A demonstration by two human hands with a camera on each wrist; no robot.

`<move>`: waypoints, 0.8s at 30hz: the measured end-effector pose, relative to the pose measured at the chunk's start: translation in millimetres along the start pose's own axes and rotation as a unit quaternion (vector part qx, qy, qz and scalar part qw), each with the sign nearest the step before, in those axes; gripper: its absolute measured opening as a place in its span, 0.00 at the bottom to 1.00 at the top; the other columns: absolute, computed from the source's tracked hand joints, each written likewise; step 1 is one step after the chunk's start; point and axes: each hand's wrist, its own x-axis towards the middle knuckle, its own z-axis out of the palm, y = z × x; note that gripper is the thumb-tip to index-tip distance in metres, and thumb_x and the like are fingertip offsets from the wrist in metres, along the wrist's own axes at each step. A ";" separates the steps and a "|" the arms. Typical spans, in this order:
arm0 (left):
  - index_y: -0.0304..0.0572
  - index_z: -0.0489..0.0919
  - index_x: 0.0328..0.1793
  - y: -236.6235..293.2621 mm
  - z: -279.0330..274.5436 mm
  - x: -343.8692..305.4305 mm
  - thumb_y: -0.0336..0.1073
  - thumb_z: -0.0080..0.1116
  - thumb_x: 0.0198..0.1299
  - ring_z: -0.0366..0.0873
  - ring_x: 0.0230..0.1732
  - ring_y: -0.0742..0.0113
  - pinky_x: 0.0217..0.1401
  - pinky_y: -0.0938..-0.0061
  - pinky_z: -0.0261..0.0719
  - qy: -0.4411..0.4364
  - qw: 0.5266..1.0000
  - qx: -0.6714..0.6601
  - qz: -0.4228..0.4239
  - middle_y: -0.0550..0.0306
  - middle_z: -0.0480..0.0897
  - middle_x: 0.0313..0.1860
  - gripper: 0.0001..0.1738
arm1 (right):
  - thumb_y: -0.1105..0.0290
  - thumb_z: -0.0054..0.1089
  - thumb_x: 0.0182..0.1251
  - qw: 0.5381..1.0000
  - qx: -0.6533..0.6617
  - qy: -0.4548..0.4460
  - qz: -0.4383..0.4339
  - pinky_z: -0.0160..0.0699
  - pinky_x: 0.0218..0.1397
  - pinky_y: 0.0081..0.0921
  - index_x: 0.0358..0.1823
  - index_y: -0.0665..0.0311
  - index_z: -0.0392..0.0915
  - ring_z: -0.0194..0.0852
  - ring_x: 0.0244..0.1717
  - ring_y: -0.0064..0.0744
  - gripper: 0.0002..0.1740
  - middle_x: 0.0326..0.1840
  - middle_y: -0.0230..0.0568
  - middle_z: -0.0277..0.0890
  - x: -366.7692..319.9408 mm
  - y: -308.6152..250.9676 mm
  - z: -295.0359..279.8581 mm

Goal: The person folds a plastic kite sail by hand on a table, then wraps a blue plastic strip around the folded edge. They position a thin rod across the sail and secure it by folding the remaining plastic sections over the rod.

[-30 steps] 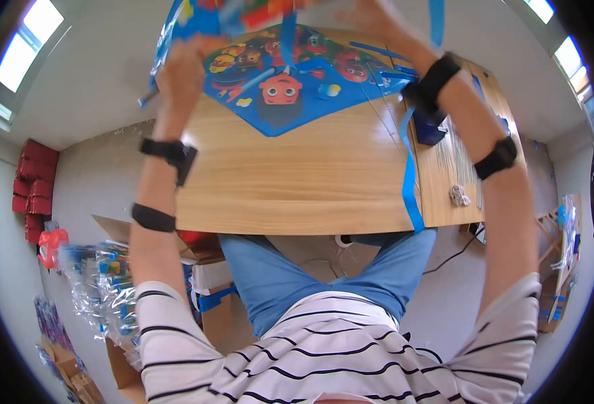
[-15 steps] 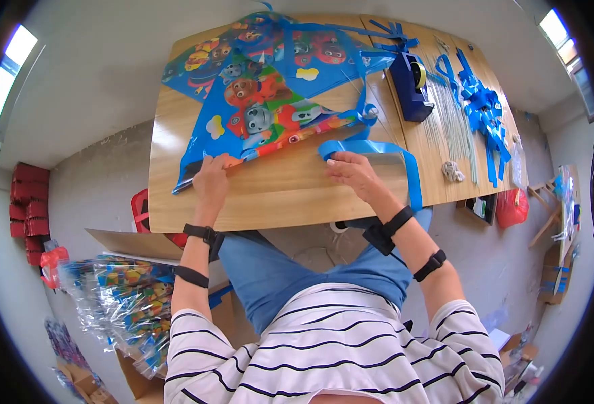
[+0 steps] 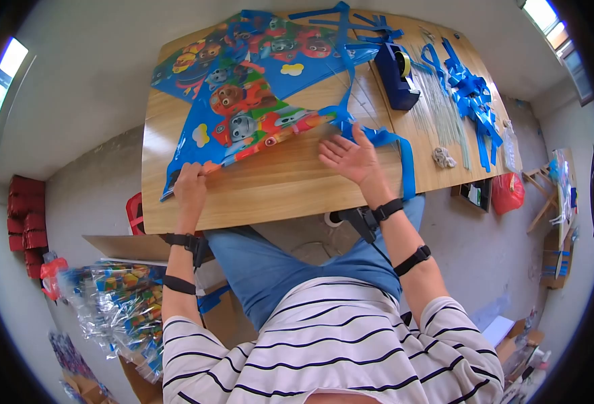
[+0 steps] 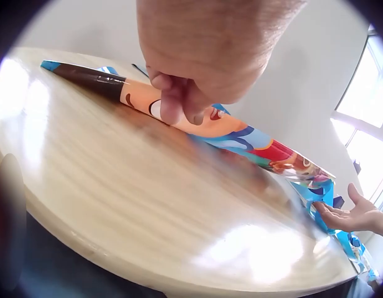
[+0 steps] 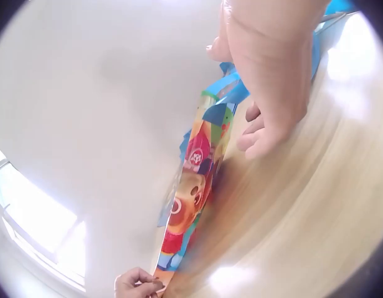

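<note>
A blue kite (image 3: 199, 135) of thin plastic, printed with cartoon dogs, lies partly folded on the wooden table. My left hand (image 3: 190, 188) pinches its near edge close to the left corner; in the left wrist view the thumb and fingers of the left hand (image 4: 197, 93) close on that folded edge (image 4: 259, 149). Palm turned up and fingers spread, my right hand (image 3: 352, 158) is just right of the kite's right corner. Blue ribbon (image 3: 408, 168) runs from that corner past the hand to the table's front edge. In the right wrist view the right hand (image 5: 272, 93) holds nothing.
A dark blue tape dispenser (image 3: 398, 77) stands at the back right. Beyond it lie thin pale rods (image 3: 445, 111), a bundle of white string (image 3: 444, 157) and a heap of blue ribbons (image 3: 475, 97). Clear-wrapped printed sheets (image 3: 118, 303) are piled left of the person.
Both hands came down from the far side, bringing the kite's edge nearer and flattening it on the table. Since half a second ago the right hand has turned palm up beside the ribbon.
</note>
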 end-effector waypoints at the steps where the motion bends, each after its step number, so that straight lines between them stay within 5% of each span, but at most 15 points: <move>1: 0.47 0.80 0.40 -0.6 -0.7 -0.8 0.26 0.63 0.62 0.82 0.44 0.42 0.43 0.50 0.79 0.000 1.000 -0.007 0.003 0.52 0.80 0.41 0.05 | 0.47 0.75 0.71 0.999 -0.027 -0.010 -0.013 0.66 0.82 0.58 0.81 0.71 0.61 0.64 0.82 0.56 0.50 0.80 0.56 0.67 4.1 7.7 7.9; 5: 0.46 0.80 0.39 -2.8 -6.9 -3.7 0.26 0.63 0.62 0.82 0.44 0.42 0.42 0.51 0.78 0.009 1.000 -0.021 0.021 0.51 0.80 0.41 0.05 | 0.49 0.73 0.73 0.989 -0.002 -0.060 -0.136 0.71 0.78 0.55 0.68 0.74 0.72 0.74 0.73 0.54 0.38 0.65 0.58 0.79 31.3 5.0 36.9; 9: 0.46 0.80 0.39 -3.6 -7.4 -4.4 0.26 0.63 0.61 0.82 0.43 0.42 0.42 0.50 0.78 0.022 0.999 -0.013 0.027 0.51 0.79 0.40 0.05 | 0.57 0.71 0.75 0.976 0.130 -0.095 -0.147 0.68 0.78 0.58 0.56 0.70 0.77 0.84 0.58 0.51 0.23 0.50 0.52 0.84 42.6 -75.3 47.1; 12: 0.46 0.79 0.39 -3.8 -4.8 -4.9 0.26 0.64 0.61 0.82 0.43 0.42 0.42 0.50 0.78 0.017 0.999 0.010 0.030 0.51 0.79 0.40 0.05 | 0.62 0.70 0.75 0.965 0.059 -0.085 -0.243 0.67 0.78 0.61 0.55 0.69 0.78 0.86 0.56 0.49 0.19 0.49 0.49 0.86 -3.7 -133.4 71.4; 15: 0.47 0.79 0.39 -3.2 -3.3 -5.5 0.26 0.64 0.61 0.82 0.43 0.42 0.42 0.50 0.79 -0.011 1.000 -0.005 0.012 0.52 0.79 0.40 0.05 | 0.68 0.70 0.72 0.929 -0.016 -0.035 -0.368 0.66 0.77 0.64 0.59 0.68 0.77 0.87 0.57 0.48 0.19 0.51 0.47 0.88 -57.9 -190.3 95.9; 17: 0.47 0.80 0.39 -2.7 -4.2 -6.7 0.26 0.63 0.61 0.82 0.44 0.43 0.42 0.51 0.79 -0.012 1.000 -0.012 0.022 0.52 0.79 0.40 0.06 | 0.72 0.69 0.72 0.927 0.014 -0.025 -0.373 0.66 0.76 0.67 0.60 0.67 0.77 0.86 0.57 0.50 0.19 0.52 0.52 0.88 -87.1 -249.7 99.5; 18: 0.48 0.80 0.40 -2.7 -4.4 -7.8 0.26 0.63 0.61 0.83 0.44 0.43 0.42 0.51 0.79 -0.011 1.000 -0.014 0.025 0.52 0.79 0.40 0.06 | 0.70 0.69 0.74 0.911 -0.034 -0.017 -0.412 0.64 0.81 0.64 0.65 0.71 0.75 0.81 0.63 0.53 0.23 0.53 0.52 0.86 -104.6 -274.0 106.9; 20: 0.49 0.82 0.42 -3.0 -5.6 -10.6 0.26 0.62 0.61 0.83 0.44 0.43 0.42 0.51 0.80 -0.009 0.999 -0.026 0.039 0.52 0.79 0.41 0.07 | 0.69 0.73 0.73 0.904 -0.094 -0.062 -0.413 0.64 0.82 0.59 0.74 0.73 0.64 0.80 0.65 0.56 0.35 0.58 0.57 0.83 -124.3 -364.1 104.4; 24: 0.50 0.83 0.46 6.1 2.0 -6.3 0.25 0.61 0.62 0.83 0.45 0.44 0.43 0.50 0.80 0.005 0.999 0.008 0.048 0.53 0.80 0.43 0.10 | 0.69 0.73 0.74 0.938 -0.212 -0.042 -0.270 0.67 0.83 0.49 0.75 0.73 0.63 0.80 0.68 0.52 0.36 0.59 0.55 0.84 -191.3 -422.0 184.5</move>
